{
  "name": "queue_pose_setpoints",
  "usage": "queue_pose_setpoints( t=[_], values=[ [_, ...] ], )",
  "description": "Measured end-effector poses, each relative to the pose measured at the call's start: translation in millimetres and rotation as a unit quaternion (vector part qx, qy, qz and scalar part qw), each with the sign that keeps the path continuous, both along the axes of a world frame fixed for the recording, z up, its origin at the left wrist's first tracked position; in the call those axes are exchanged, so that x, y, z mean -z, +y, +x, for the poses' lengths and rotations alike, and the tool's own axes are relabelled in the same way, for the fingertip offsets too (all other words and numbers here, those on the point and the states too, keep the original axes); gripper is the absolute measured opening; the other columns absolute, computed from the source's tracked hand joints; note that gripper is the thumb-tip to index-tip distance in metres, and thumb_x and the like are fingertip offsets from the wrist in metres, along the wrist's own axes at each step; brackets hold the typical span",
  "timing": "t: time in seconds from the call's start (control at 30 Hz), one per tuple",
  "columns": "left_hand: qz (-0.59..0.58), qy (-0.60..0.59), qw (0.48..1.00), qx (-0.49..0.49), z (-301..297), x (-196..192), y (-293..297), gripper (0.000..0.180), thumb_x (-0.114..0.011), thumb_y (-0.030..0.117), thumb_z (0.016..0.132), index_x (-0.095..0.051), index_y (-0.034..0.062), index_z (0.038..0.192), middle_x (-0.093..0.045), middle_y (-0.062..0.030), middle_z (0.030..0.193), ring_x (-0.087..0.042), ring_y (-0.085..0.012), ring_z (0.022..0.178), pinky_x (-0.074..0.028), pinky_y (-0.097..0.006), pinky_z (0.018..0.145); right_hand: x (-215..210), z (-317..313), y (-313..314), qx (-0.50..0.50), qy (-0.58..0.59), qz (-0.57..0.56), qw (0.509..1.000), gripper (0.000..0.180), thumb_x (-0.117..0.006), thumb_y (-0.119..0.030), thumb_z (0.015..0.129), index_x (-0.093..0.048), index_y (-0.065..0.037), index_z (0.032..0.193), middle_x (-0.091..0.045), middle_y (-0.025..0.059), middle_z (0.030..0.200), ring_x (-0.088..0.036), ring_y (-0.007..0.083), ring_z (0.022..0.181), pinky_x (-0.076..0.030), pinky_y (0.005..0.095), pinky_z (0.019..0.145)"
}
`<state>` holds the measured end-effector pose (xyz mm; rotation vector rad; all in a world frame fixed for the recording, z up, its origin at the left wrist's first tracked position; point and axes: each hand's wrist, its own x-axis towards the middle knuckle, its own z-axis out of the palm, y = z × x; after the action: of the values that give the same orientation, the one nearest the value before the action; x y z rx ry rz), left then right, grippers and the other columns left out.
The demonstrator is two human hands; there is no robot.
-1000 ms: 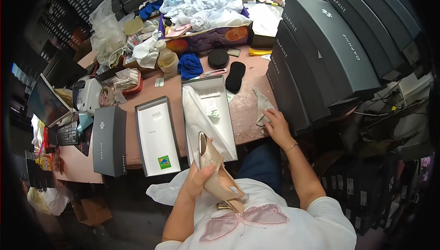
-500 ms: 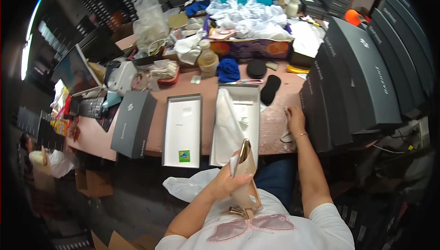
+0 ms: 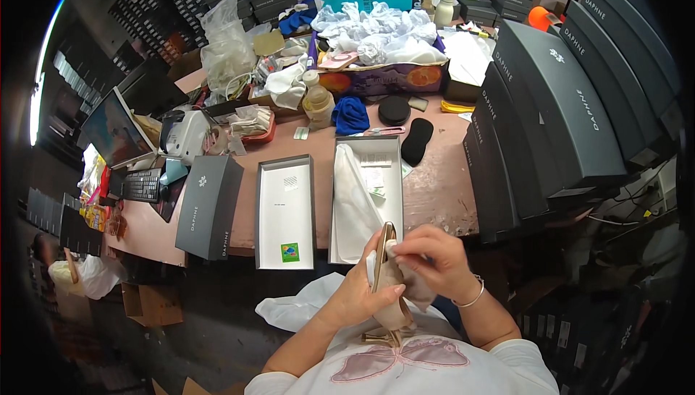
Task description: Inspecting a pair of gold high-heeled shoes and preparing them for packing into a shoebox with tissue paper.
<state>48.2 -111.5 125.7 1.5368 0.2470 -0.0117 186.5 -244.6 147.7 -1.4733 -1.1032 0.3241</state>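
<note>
My left hand [image 3: 356,292] is closed around a beige heeled shoe [image 3: 389,279], tilted with its gold-toned edge upward and a strap and heel near my shirt. My right hand [image 3: 438,259] pinches a pale cloth [image 3: 415,288] against the upper end of the shoe; part of the cloth hangs below the fingers. Just beyond the hands lies an open shoebox [image 3: 397,207] with white tissue paper [image 3: 353,203] and small packets inside. To its left is a white-lined box lid [image 3: 285,210] with a green sticker.
A closed grey shoebox [image 3: 208,207] stands at left, near a keyboard [image 3: 141,185] and monitor [image 3: 116,129]. Stacked dark shoeboxes [image 3: 554,105] rise at right. Behind are a black brush or pad [image 3: 417,142], a round black tin [image 3: 394,111], a blue cloth [image 3: 351,116], a bottle [image 3: 317,102] and a carton of crumpled paper [image 3: 384,80].
My right hand has come from the table's right side to the shoe, bringing the pale cloth with it. My left hand still holds the shoe in nearly the same place.
</note>
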Motion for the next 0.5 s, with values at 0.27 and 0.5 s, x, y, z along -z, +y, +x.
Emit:
queue_pose_setpoints(
  t=[0.27,0.5],
  values=[
    [0.013,0.005,0.999,-0.037,-10,2,-6,0.096,-0.066,0.026,0.076,-0.01,-0.0056,0.148,-0.047,-0.0223,0.133,-0.049,-0.027,0.124,-0.035,-0.033,0.106,2,-3,20,0.049,-0.075,-0.036,0.995,0.016,-0.07,-0.004,0.081,-0.069,-0.005,0.096,-0.059,0.0091,0.083,-0.06,0.0233,0.071,-0.05,0.0311,0.063],
    [0.01,-0.014,1.0,-0.024,-15,9,-9,0.094,-0.066,0.022,0.076,-0.012,-0.0052,0.148,-0.052,-0.0186,0.128,-0.052,-0.0237,0.119,-0.038,-0.033,0.103,4,2,22,0.063,-0.05,-0.028,0.996,0.017,-0.072,0.0,0.078,-0.07,-0.005,0.094,-0.059,0.0081,0.08,-0.061,0.0196,0.072,-0.048,0.0274,0.062]
  ],
)
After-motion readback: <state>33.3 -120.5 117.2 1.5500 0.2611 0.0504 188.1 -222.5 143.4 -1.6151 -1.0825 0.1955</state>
